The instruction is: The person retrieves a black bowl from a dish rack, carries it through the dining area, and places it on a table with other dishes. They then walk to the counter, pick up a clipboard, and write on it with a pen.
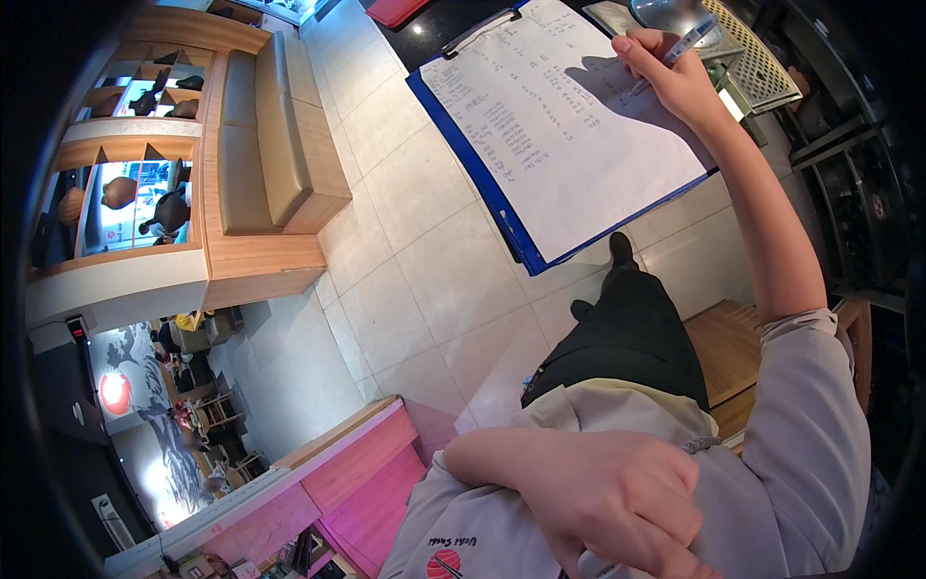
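My right hand (673,79) grips a pen (691,42), its tip close to the sheet of paper (615,166). Handwriting in columns covers much of the sheet, while its lower part is blank. A metal clip (481,35) fixes the paper to a blue clipboard (517,242). The clipboard's top end is at a dark glossy counter (427,36), and the rest juts out above the floor. My left hand (615,499) is bent across my chest with its fingers curled. A pale object (597,564) shows partly under it; whether the hand grips it is hidden.
Beyond the clipboard are a round bluish dish (655,11) and a perforated tray (763,65). Dark metal racks (861,188) stand at the right. A padded bench (282,137) and a wooden shelf unit (137,195) are across the tiled floor (412,268). A pink-lit wooden counter (362,470) is at my left.
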Demonstrator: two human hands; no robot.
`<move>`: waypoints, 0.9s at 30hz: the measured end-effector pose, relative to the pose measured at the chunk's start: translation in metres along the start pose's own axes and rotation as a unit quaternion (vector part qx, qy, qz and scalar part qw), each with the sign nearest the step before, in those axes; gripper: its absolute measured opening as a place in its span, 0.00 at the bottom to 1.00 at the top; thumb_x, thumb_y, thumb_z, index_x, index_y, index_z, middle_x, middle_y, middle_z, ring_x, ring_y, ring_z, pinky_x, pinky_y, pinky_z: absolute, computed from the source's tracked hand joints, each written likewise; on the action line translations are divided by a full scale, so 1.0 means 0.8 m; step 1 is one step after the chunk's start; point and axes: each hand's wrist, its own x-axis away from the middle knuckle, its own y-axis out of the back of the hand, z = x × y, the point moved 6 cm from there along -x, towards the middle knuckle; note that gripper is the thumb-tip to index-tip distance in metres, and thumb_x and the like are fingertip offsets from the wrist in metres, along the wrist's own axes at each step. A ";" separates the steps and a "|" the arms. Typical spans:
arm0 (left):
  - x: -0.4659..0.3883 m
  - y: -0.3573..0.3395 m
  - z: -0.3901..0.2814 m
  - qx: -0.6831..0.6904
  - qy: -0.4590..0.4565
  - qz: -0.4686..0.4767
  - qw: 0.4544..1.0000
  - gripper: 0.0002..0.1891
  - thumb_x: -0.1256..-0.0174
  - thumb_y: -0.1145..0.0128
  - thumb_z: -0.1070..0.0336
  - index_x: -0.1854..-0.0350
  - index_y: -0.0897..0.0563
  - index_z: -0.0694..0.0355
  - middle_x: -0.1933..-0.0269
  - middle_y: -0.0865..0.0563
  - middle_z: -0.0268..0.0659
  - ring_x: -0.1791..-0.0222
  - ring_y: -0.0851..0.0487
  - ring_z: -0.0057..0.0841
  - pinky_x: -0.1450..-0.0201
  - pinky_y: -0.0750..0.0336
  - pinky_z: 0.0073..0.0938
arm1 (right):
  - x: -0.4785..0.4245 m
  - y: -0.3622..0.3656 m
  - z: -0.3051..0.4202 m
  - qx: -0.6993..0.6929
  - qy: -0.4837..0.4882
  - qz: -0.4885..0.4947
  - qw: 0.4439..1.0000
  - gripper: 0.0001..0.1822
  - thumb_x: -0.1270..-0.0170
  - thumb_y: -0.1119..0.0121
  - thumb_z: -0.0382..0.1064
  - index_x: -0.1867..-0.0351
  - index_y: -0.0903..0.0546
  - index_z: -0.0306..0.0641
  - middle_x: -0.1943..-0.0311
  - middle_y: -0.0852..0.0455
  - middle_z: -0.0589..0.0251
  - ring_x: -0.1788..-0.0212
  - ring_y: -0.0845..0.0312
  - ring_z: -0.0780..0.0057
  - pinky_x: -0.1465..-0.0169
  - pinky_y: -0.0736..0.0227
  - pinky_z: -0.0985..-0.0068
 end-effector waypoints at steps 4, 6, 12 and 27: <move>-0.008 -0.001 -0.001 0.013 -0.039 -0.008 0.999 0.19 0.25 0.51 0.58 0.54 0.17 0.72 0.72 0.23 0.34 0.78 0.25 0.26 0.73 0.36 0.28 | 0.000 0.002 -0.007 -0.007 -0.006 0.013 1.000 0.24 0.26 0.44 0.53 0.79 0.27 0.40 0.80 0.33 0.77 0.74 0.41 0.87 0.69 0.47 0.82; -0.007 -0.001 -0.002 0.014 -0.039 -0.017 0.999 0.23 0.26 0.52 0.54 0.48 0.16 0.72 0.72 0.22 0.33 0.77 0.24 0.27 0.73 0.36 0.28 | -0.001 0.001 -0.007 -0.013 -0.013 0.020 1.000 0.24 0.26 0.45 0.54 0.79 0.27 0.41 0.79 0.33 0.77 0.74 0.41 0.87 0.69 0.47 0.82; -0.010 -0.001 -0.006 0.005 -0.069 -0.020 0.997 0.23 0.23 0.51 0.54 0.48 0.15 0.73 0.70 0.18 0.35 0.76 0.22 0.27 0.74 0.36 0.27 | 0.004 0.003 -0.004 -0.026 -0.042 -0.009 0.999 0.25 0.26 0.45 0.55 0.78 0.25 0.42 0.79 0.29 0.77 0.74 0.40 0.88 0.69 0.46 0.83; 0.005 -0.002 -0.009 -0.025 -0.019 -0.021 0.999 0.11 0.30 0.48 0.67 0.61 0.19 0.71 0.75 0.31 0.33 0.80 0.29 0.27 0.72 0.37 0.29 | 0.000 0.008 -0.014 -0.015 -0.033 0.005 0.999 0.24 0.26 0.44 0.56 0.77 0.23 0.42 0.76 0.26 0.75 0.71 0.36 0.88 0.67 0.44 0.84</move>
